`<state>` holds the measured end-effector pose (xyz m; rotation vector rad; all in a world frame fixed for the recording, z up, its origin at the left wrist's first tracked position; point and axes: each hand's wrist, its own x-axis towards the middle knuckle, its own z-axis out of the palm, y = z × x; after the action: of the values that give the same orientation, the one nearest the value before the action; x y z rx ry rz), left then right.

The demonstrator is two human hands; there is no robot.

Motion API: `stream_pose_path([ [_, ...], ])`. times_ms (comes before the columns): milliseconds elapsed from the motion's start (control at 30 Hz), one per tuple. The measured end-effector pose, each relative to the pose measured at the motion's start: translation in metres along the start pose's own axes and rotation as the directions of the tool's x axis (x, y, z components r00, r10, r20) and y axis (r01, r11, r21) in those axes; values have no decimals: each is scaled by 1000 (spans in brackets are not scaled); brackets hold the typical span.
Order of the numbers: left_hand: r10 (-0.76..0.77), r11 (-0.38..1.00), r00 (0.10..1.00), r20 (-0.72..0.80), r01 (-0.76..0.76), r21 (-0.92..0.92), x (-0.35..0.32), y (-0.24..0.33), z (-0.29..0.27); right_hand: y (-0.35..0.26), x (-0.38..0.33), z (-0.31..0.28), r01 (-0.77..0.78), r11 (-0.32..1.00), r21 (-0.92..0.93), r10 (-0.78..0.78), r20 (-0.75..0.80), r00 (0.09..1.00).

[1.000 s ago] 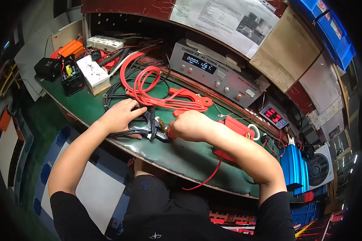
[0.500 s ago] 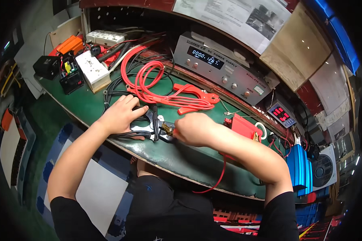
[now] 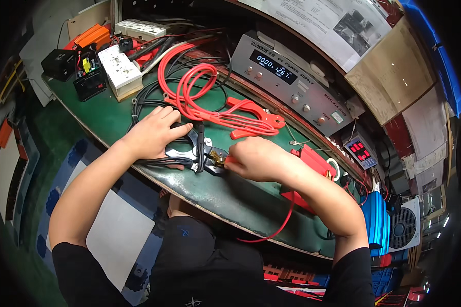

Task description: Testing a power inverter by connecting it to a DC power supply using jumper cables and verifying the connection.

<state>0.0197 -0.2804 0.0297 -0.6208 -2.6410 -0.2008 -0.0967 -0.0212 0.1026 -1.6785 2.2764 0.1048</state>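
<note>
My left hand [image 3: 156, 137] grips a black cable clamp [image 3: 200, 146] near the bench's front edge. Its thumb lies over a black handle, and a fingertip shows below. Thin black cables run beside this hand. A brass-coloured metal piece [image 3: 218, 158] sits at the jaw end of the clamp. Right against it, my right hand [image 3: 255, 158] is closed in a fist, and a bit of red shows between its fingers. The fist hides most of what it holds. Behind both hands lies a coil of red cable [image 3: 189, 89] with a red clamp [image 3: 264, 118].
A grey power supply [image 3: 287, 84] stands along the back. White power strips [image 3: 119, 71] and small dark devices lie at the far left. Past my right forearm are a red box [image 3: 317, 163], a small meter [image 3: 361, 152], a blue finned case [image 3: 376, 222] and a fan [image 3: 404, 225].
The view has shifted slightly, so the bench appears turned a little. Both hands keep their places at the black clamp, with the right fist barely turned.
</note>
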Motion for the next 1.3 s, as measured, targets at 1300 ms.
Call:
stream_pose_path([
  [1300, 15, 999, 990, 138, -21, 38, -12, -17, -17, 1, -45, 30, -51, 832, 553, 130, -103, 986],
])
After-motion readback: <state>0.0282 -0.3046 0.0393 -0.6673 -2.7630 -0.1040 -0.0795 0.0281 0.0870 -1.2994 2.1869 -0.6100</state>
